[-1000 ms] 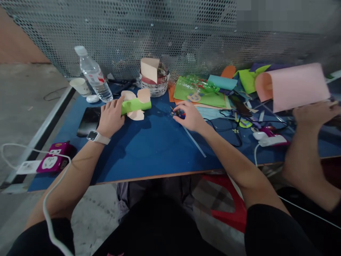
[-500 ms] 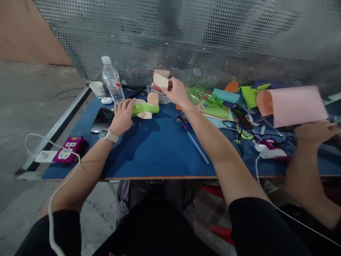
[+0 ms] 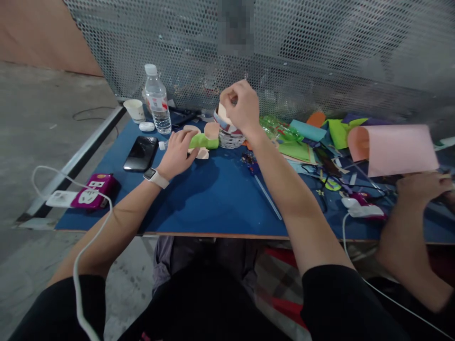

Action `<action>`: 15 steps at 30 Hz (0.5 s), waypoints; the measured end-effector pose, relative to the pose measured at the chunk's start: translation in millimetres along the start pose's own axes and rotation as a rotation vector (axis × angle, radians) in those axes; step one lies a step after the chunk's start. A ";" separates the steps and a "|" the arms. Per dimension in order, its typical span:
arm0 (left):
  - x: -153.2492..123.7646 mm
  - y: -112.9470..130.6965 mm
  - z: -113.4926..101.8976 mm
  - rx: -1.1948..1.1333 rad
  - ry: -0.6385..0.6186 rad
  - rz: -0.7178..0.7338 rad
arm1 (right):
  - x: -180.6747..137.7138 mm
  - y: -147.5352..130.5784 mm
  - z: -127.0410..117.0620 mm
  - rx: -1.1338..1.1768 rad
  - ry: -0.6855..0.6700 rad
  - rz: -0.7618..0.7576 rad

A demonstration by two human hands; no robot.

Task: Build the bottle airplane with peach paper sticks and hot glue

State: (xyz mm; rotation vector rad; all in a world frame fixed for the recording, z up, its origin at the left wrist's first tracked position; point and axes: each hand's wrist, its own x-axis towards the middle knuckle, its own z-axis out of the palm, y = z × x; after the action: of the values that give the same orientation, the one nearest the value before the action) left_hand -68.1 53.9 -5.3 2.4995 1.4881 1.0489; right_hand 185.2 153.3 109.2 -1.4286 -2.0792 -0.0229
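My left hand [image 3: 179,151] rests with fingers spread across a lying bottle wrapped in green paper [image 3: 206,141]. The bottle's clear cap [image 3: 162,145] sticks out to the left of my hand. Pale peach paper petals [image 3: 212,130] stand out from the green wrap. My right hand [image 3: 244,106] is raised above a round woven basket [image 3: 232,138], thumb and fingers curled together in a pinch. What is between these fingertips is hidden. A cream paper piece [image 3: 222,113] shows at the basket's top, just below the pinch.
A water bottle [image 3: 159,106], paper cup [image 3: 134,110], white case [image 3: 147,126] and black phone [image 3: 141,154] stand left. Purple power strips [image 3: 94,192] lie at both sides. Right are coloured sheets [image 3: 305,130], a glue gun [image 3: 250,166] with a clear stick, and another person's hand [image 3: 423,187] by pink paper [image 3: 401,149].
My right hand has risen from the cream paper, which it pinched before, to above it. My left hand has slid right along the green-wrapped bottle, uncovering its cap. The view has shifted slightly.
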 end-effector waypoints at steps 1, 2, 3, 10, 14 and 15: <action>-0.1 0.5 -0.1 -0.004 -0.007 -0.005 | 1.5 3.9 -4.4 -0.004 -0.006 0.017; 0.0 0.9 -0.5 -0.010 -0.012 -0.007 | 2.4 8.3 -9.1 -0.008 -0.006 0.036; 0.2 1.0 -1.0 -0.014 -0.016 -0.004 | 2.5 12.7 -14.0 -0.013 -0.002 0.054; -0.3 0.8 0.7 0.001 -0.040 0.024 | -9.9 36.4 -45.9 -0.021 0.081 0.161; -0.6 1.7 4.0 -0.001 -0.052 0.043 | -14.0 50.3 -55.5 0.227 0.078 0.288; -0.6 1.9 4.3 -0.003 -0.054 0.038 | -14.7 52.0 -57.8 0.347 0.053 0.325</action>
State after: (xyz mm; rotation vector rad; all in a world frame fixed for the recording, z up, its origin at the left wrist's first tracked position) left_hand -64.4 53.7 -8.2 2.5429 1.4290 0.9800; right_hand 260.0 142.9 132.8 -1.5046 -1.6850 0.4060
